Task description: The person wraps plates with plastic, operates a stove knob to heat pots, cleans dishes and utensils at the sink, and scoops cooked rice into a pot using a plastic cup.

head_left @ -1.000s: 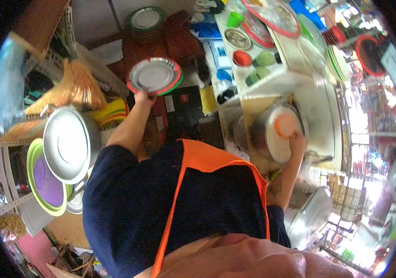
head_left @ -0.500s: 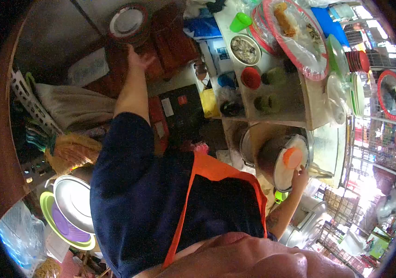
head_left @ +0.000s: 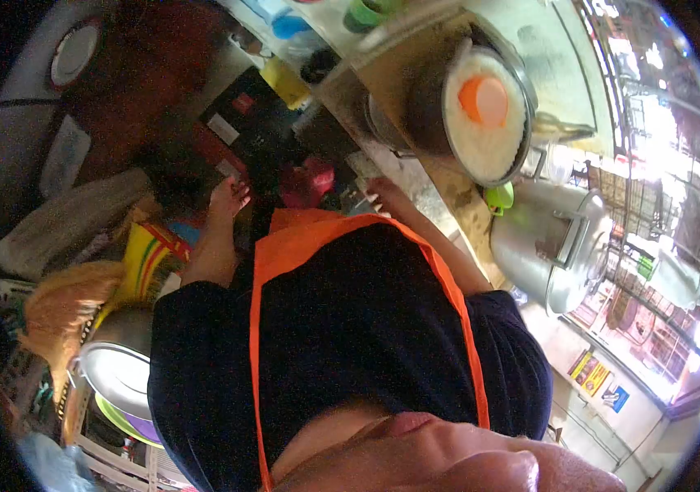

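Both of my hands hang in front of the orange apron (head_left: 293, 246). My left hand (head_left: 231, 197) has loosely bent fingers, with nothing visible in them, near a dark box (head_left: 243, 115). On the other side my right hand (head_left: 387, 198) is also loosely bent and appears bare, beside the counter's lower edge. A pink-red bundle (head_left: 309, 180) lies in shadow between them. Up on the counter, away from my hands, a large pot of white rice (head_left: 485, 152) stands uncovered. An orange cup or scoop (head_left: 483, 100) rests on the rice.
A big lidded metal pot (head_left: 543, 238) stands right of the rice, with a green cup (head_left: 499, 198) beside it. A plate (head_left: 75, 55) lies at the far upper left. A metal basin (head_left: 116, 377) and a yellow packet (head_left: 145, 262) are on my left.
My left hand has drawn back from the plates, and my right hand has left the orange cup or scoop in the rice. Both are now lower, by the apron, and the view has turned right.
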The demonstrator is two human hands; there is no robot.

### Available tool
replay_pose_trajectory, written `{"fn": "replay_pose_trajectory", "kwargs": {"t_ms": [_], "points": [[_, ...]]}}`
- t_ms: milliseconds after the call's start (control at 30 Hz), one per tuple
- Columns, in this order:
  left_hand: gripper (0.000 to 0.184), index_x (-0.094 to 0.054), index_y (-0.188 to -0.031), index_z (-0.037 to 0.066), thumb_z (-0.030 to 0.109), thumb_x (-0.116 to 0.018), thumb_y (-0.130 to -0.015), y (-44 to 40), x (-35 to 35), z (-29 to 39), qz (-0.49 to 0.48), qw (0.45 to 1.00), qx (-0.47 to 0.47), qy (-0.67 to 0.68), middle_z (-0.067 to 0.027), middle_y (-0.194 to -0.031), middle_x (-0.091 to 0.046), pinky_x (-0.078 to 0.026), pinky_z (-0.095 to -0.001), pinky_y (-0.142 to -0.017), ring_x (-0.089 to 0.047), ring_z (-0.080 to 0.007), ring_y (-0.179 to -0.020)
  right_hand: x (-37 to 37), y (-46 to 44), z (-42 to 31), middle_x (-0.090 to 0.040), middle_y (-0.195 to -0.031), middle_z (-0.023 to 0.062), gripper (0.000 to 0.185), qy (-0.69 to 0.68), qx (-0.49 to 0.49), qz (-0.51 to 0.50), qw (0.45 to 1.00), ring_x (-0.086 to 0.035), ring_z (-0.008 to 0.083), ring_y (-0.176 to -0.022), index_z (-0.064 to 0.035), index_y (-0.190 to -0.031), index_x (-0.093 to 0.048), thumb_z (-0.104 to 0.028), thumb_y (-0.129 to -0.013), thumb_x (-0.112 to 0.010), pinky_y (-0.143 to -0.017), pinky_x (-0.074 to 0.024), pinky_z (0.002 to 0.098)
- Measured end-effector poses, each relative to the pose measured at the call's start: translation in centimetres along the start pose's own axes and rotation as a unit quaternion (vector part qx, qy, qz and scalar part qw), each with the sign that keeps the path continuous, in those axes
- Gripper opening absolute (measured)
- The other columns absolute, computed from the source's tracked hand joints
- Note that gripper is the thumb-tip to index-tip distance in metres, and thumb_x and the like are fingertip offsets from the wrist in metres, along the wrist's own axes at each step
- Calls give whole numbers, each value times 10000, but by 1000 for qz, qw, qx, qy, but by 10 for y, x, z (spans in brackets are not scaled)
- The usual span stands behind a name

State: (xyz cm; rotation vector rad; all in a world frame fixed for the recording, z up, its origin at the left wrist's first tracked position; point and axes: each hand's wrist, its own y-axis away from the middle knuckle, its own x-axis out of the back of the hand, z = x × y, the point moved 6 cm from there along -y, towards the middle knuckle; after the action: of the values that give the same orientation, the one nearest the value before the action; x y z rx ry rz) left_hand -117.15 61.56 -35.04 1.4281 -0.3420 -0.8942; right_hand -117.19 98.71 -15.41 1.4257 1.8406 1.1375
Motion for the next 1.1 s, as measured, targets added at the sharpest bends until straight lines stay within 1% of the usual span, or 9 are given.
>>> {"fn": "replay_pose_trajectory", "kwargs": {"t_ms": [100, 333, 633, 733, 800, 900, 967, 1033, 1100], "points": [[212, -480, -1016, 95, 218, -466, -844, 37, -5, -31, 13, 999, -39, -18, -68, -837, -535, -383, -433, -764, -524, -238, -769, 72, -66, 81, -442, -1037, 128, 563, -527, -70, 164, 831, -475, 297, -849, -60, -1187, -340, -416, -783, -505, -721, -420, 365], [372, -402, -1185, 105, 239, -468, -845, 76, 7, -129, 59, 998, -12, -31, -101, -1042, -519, -384, -400, -762, -489, -233, -946, 126, -159, 69, -450, -1016, 136, 480, -554, 85, 153, 814, -497, 286, -781, -96, -1164, -312, -276, -769, -519, -602, -439, 368], [449, -427, -1149, 115, 378, -508, -794, 40, -68, -171, -47, 961, -42, -270, -47, -985, -528, -418, -348, -723, -517, -190, -853, 97, -104, 80, -460, -988, 145, 465, -406, 167, 246, 864, -525, 272, -693, -142, -1134, -275, -95, -752, -536, -448, -463, 371], [483, -462, -1106, 124, 421, -564, -739, 43, -153, -162, -61, 901, -82, -421, -31, -841, -544, -429, -332, -666, -529, -163, -726, 92, -55, 131, -483, -930, 149, 501, -382, 145, 441, 799, -538, 257, -599, -162, -1107, -254, -8, -727, -542, -380, -460, 351], [534, -486, -1088, 105, 447, -600, -694, 37, -204, -165, -90, 816, -111, -561, -55, -870, -564, -438, -343, -646, -550, -172, -755, 88, -60, 178, -493, -847, 157, 524, -398, 160, 340, 837, -527, 254, -527, -154, -1062, -261, 53, -685, -560, -388, -471, 358], [516, -516, -1067, 91, 390, -631, -663, 5, -233, -186, -85, 745, -243, -615, -97, -913, -584, -452, -370, -678, -574, -216, -826, 77, -44, 197, -492, -838, 154, 555, -396, 91, 352, 843, -534, 256, -571, -135, -1090, -231, 54, -685, -559, -382, -468, 342], [519, -525, -1056, 59, 352, -629, -641, 19, -248, -181, -9, 591, -319, -741, -161, -956, -575, -446, -400, -746, -564, -295, -892, 79, -39, 196, -496, -823, 148, 487, -413, 79, 359, 833, -530, 250, -570, -98, -1060, -276, 46, -688, -556, -401, -470, 352], [506, -523, -1050, 50, 334, -612, -641, 26, -252, -174, 31, 568, -316, -760, -171, -939, -577, -441, -408, -758, -561, -318, -882, 86, -49, 213, -500, -808, 142, 422, -437, 67, 367, 819, -526, 245, -569, -62, -1030, -322, 39, -692, -554, -420, -472, 362], [493, -520, -1044, 41, 316, -596, -642, 37, -257, -166, 69, 542, -315, -776, -181, -922, -579, -437, -415, -771, -558, -341, -871, 91, -83, 236, -503, -774, 134, 249, -452, 104, 197, 864, -514, 240, -554, -16, -917, -403, 6, -709, -537, -459, -473, 360]]}}
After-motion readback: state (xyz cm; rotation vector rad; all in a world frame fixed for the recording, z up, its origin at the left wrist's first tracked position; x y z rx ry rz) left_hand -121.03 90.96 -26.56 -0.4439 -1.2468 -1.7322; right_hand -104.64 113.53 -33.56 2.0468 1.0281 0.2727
